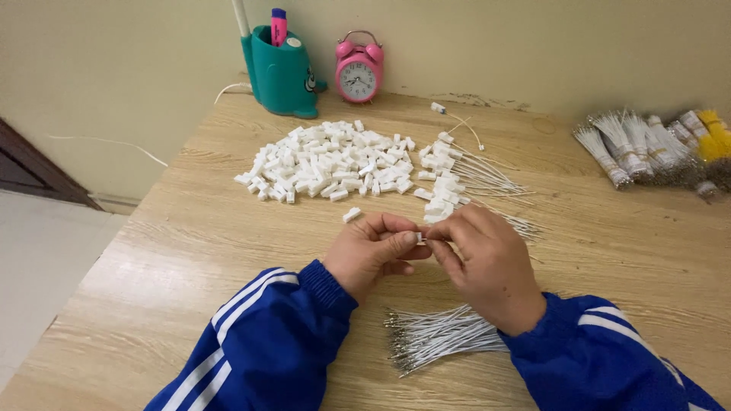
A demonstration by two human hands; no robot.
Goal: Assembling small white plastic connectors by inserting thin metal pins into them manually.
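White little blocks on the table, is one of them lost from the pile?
Yes. One white block lies alone, apart from the big pile, just beyond the left hand. Farther back, one connector with its wire also lies by itself.

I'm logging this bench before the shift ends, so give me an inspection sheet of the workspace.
Surface: wooden table, light grain.
Job's things: pile of white plastic connectors; finished connectors with wires; loose white wires near the sleeves.
Clutter: teal pen holder, pink alarm clock, bundled wires at far right.
Hands: left hand and right hand meet, pinching a small white connector.
Cables: thin white cord by the holder.
Surroundings: beige wall, pale floor.
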